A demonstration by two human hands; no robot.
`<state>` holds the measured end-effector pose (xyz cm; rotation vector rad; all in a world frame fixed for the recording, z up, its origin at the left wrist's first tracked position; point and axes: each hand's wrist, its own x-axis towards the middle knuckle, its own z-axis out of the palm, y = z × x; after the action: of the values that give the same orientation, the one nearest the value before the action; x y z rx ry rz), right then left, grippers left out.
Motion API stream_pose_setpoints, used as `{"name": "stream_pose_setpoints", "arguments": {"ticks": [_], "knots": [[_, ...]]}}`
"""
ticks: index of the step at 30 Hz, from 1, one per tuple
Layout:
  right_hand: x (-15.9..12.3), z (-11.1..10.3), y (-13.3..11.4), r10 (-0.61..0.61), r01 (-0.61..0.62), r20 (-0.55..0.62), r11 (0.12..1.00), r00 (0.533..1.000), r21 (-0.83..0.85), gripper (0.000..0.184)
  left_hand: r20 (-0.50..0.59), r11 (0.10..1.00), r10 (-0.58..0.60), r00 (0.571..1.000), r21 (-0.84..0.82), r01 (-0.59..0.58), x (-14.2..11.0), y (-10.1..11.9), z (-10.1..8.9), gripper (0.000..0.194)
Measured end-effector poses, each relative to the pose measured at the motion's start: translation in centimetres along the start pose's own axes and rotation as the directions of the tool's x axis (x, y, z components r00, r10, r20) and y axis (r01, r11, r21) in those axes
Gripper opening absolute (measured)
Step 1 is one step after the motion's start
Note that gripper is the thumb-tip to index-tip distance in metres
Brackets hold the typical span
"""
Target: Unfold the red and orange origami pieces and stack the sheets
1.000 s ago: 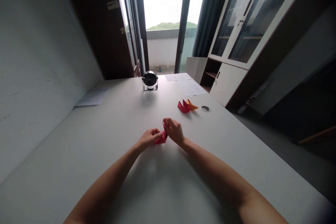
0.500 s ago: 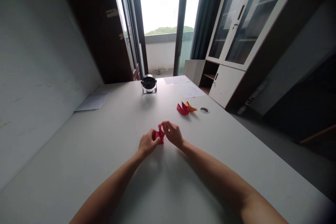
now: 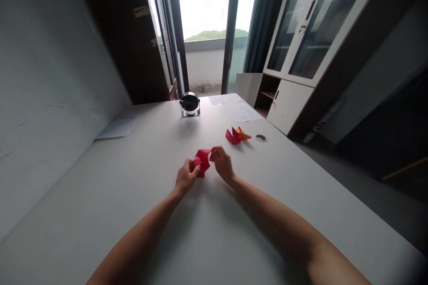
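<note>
A partly folded piece of red paper (image 3: 201, 160) is between my two hands, above the white table (image 3: 140, 173). My left hand (image 3: 186, 177) grips its left and lower side, thumb on the near face. At its upper right edge, my right hand (image 3: 221, 161) pinches the paper between thumb and fingertips. The paper shows several creases and faces opened outward. Beyond my right hand stand a red origami piece (image 3: 233, 136) and an orange origami piece (image 3: 244, 134), side by side and pointed at their tips.
A round black and silver device (image 3: 190, 104) on a stand is at the table's far side. Paper sheets (image 3: 245, 111) lie at the far right, and more papers (image 3: 117, 127) by the left wall. A round cable hole (image 3: 261, 138) is near the right edge.
The red paper has opened out and shows more of its surface. My right hand has shifted slightly up and right, pulling its edge; my left hand has moved slightly left.
</note>
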<state>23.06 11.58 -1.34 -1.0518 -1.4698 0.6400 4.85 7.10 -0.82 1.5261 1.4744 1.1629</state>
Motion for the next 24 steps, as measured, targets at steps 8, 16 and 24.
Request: {"name": "stream_pose_setpoints", "arguments": {"ticks": [8, 16, 24], "knots": [[0.1, 0.6, 1.4, 0.095, -0.132, 0.188, 0.973, 0.978, 0.19, 0.039, -0.019, 0.984, -0.025, 1.0, -0.179, 0.021, 0.1, -0.1, 0.1, 0.026], [-0.4, 1.0, 0.6, -0.013, -0.137, 0.509, 0.957, 0.861, 0.255, 0.033, -0.074, 0.984, 0.015, 0.997, -0.175, -0.028, 0.6, -0.8, -0.7, 0.027], [-0.4, 0.6, 0.1, 0.005, -0.204, 0.565, 0.935, 0.825, 0.289, 0.045, -0.082, 0.889, -0.088, 0.993, -0.456, 0.041, 1.4, -1.8, -0.2, 0.03]]}}
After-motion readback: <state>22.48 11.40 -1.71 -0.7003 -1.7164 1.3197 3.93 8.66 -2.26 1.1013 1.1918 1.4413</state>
